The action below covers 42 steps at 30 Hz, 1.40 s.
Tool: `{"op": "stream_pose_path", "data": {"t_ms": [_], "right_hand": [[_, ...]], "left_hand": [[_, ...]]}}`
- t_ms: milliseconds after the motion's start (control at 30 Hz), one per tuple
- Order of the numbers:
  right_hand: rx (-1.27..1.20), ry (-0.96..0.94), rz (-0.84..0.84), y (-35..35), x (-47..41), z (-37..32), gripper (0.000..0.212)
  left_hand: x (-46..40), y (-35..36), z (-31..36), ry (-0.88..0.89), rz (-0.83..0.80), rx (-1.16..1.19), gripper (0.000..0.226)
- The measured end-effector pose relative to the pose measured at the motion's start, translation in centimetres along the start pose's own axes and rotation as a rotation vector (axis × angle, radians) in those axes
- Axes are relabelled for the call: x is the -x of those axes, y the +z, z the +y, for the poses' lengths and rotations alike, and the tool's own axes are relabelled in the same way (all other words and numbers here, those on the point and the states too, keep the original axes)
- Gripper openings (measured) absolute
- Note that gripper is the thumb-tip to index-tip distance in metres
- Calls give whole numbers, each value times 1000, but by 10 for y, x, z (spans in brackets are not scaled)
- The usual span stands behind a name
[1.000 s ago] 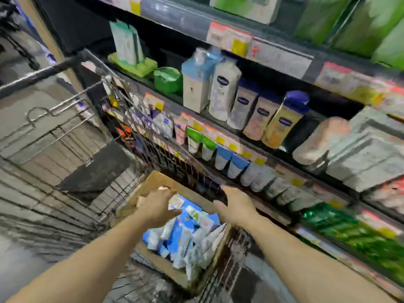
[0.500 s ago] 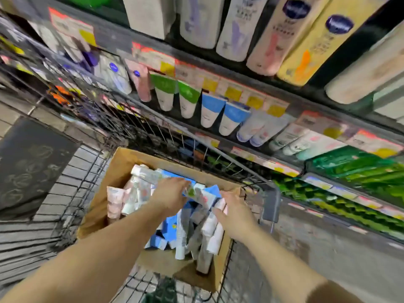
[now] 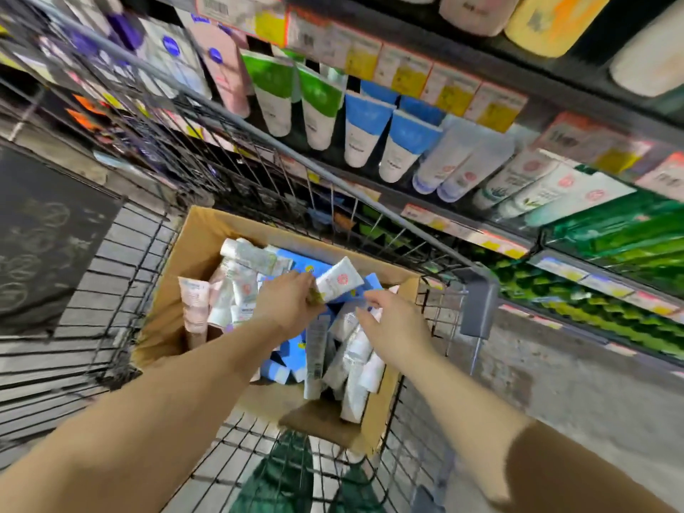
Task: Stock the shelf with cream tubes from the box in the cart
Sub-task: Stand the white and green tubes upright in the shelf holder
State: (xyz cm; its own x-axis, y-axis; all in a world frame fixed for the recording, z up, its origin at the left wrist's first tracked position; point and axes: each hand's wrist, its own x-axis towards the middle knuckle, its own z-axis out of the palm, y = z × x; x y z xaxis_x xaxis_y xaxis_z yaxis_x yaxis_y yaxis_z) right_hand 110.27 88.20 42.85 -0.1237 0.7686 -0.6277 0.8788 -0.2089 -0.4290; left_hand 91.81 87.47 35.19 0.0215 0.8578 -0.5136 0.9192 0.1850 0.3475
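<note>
From the head view, we are at the picking step. Our left hand (image 3: pixel 287 303) pinches a white cream tube with a red round logo (image 3: pixel 339 280) by its lower end, lifted just above the heap in the cardboard box (image 3: pixel 201 238), which sits in the wire cart (image 3: pixel 374 207). Our right hand (image 3: pixel 394 322) hovers just beside it over the pile, fingers loosely curled and gripping nothing. Next, we judge, the tube must rise up and away from the hand to the matching white tubes on the shelf (image 3: pixel 462 172) beyond the cart.
</note>
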Motion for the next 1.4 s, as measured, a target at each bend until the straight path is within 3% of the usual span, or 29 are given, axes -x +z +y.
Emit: {"op": "stream_pose_path", "data": {"t_ms": [100,167,267,367,500,600,700,900,1000,1100,1400], "right_hand": [[-242,40,-95,1,-6,-17,47],[-418,70,-143,4,-11,-26,37],[-648,100,-189,6,-17,-29,16],[-779,146,-156,4,-25,-21,16],[-682,166,-103,1,-30,1,24],[-648,206,-106,3,-27,14,18],[-611,213,-104,6,-23,22,18],[-583,171,-149,1,-3,10,13],[-564,138,-163,-9,11,-3,20],[-516,99,-166,-29,31,-20,24],[-406,-12,-13,-100,81,-53,42]], "left_hand": [[24,-18,11,40,42,284,26],[36,-31,26,109,69,514,13],[42,-35,39,147,65,756,33],[35,-13,27,-70,43,691,62],[43,50,15,-329,-153,423,50],[54,80,20,-512,-130,421,42],[53,85,22,-541,-86,426,37],[63,57,0,-566,-131,907,24],[74,25,-8,-526,-222,1151,25],[82,-21,3,-461,-248,1246,7],[94,-143,73,-77,-204,1169,11]]}}
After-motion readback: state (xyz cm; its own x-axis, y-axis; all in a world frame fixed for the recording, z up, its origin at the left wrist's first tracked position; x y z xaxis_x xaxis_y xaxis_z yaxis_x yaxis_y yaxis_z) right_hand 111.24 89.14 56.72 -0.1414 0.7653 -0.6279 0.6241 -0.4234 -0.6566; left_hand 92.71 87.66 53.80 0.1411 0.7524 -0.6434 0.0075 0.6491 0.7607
